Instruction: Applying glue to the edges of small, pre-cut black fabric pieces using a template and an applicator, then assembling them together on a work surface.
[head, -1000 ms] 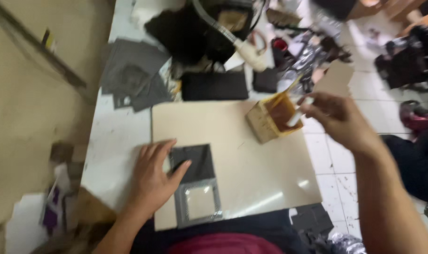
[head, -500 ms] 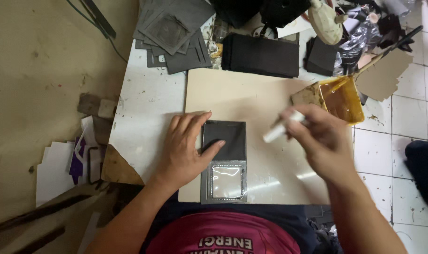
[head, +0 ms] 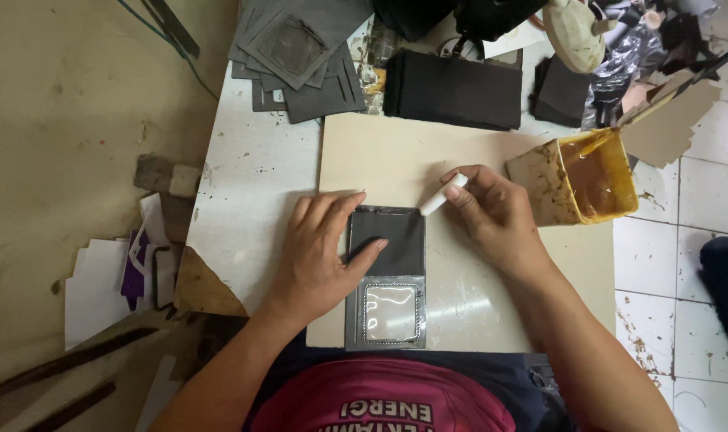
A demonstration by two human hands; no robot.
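Two hands: left hand [head: 320, 256] flat on grey windowed panel [head: 386, 280]; right fingers [head: 469, 186] pinch white applicator [head: 443, 195].

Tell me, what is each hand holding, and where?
Right hand holds a white stick by its upper end. Left hand presses flat on the dark piece, holding nothing.

A white table [head: 252, 184] carries a beige board [head: 380, 156], a grey stack [head: 300, 48], black stacks [head: 456, 88] and a glue tub [head: 588, 176].
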